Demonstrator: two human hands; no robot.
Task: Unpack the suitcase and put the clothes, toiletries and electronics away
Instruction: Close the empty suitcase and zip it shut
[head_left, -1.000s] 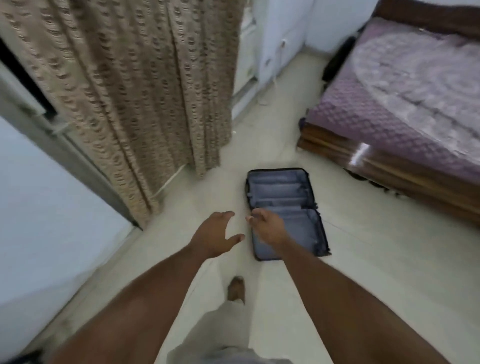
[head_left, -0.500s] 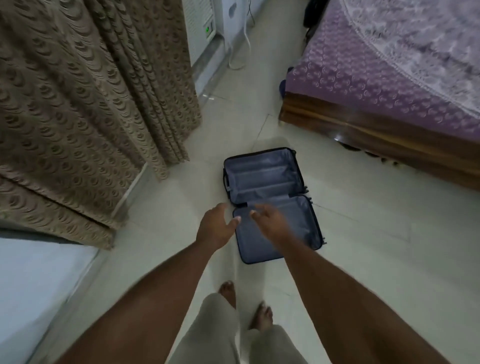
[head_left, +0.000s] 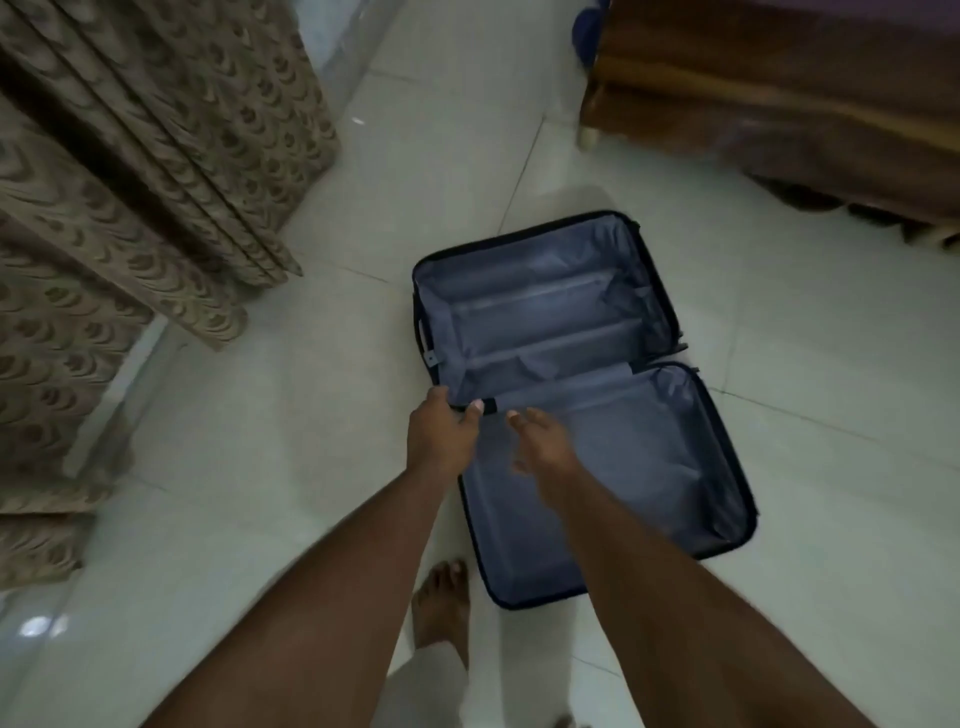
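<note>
A dark blue suitcase (head_left: 675, 499) lies wide open on the tiled floor, both halves lined in grey-blue fabric with nothing showing inside. My left hand (head_left: 441, 431) grips the suitcase's left edge at the hinge, thumb and fingers curled round the dark rim. My right hand (head_left: 540, 447) hovers over the near half with fingers relaxed, holding nothing.
A brown patterned curtain (head_left: 156, 197) hangs at the left, down to the floor. A wooden bed frame (head_left: 779, 104) stands at the upper right. My bare foot (head_left: 441, 603) is planted just left of the suitcase's near corner. Pale floor tiles (head_left: 260, 467) surround the case.
I have stepped closer and bent over the suitcase. My left hand has moved onto the suitcase's left edge and taken hold of it; my right hand has moved over the near half.
</note>
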